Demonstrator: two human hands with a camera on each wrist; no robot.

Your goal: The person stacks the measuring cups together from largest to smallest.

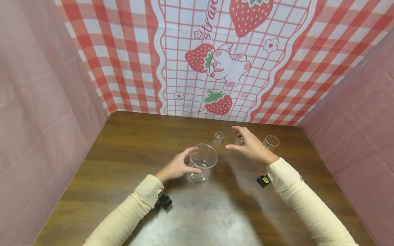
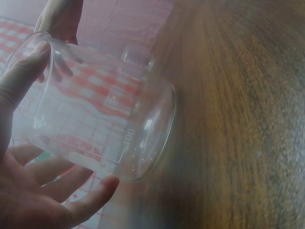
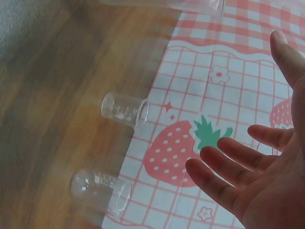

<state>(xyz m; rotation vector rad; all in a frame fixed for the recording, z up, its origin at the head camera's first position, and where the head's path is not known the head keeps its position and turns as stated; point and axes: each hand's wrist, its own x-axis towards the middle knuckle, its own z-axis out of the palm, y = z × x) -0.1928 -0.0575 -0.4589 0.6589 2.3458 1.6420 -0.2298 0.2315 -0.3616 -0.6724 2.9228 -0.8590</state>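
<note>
My left hand (image 1: 176,165) grips a large clear glass beaker (image 1: 204,160), thumb on one side and fingers round the other. In the left wrist view, white graduation marks show on the beaker wall (image 2: 90,109). To its right, my right hand (image 1: 250,145) hovers with fingers spread, holding nothing. Below and behind that hand is a small beaker (image 1: 239,140), partly hidden by the fingers in the head view. Another small beaker (image 1: 219,137) stands further left, behind the large one. Both small beakers, the left one (image 3: 125,110) and the right one (image 3: 100,191), appear in the right wrist view.
A medium glass beaker (image 1: 271,141) stands right of my right hand, partly covered by it. Everything is on a brown wooden table (image 1: 129,147). A red-and-white strawberry cloth (image 1: 184,78) hangs behind the back edge, with pink curtains (image 1: 43,102) at the sides.
</note>
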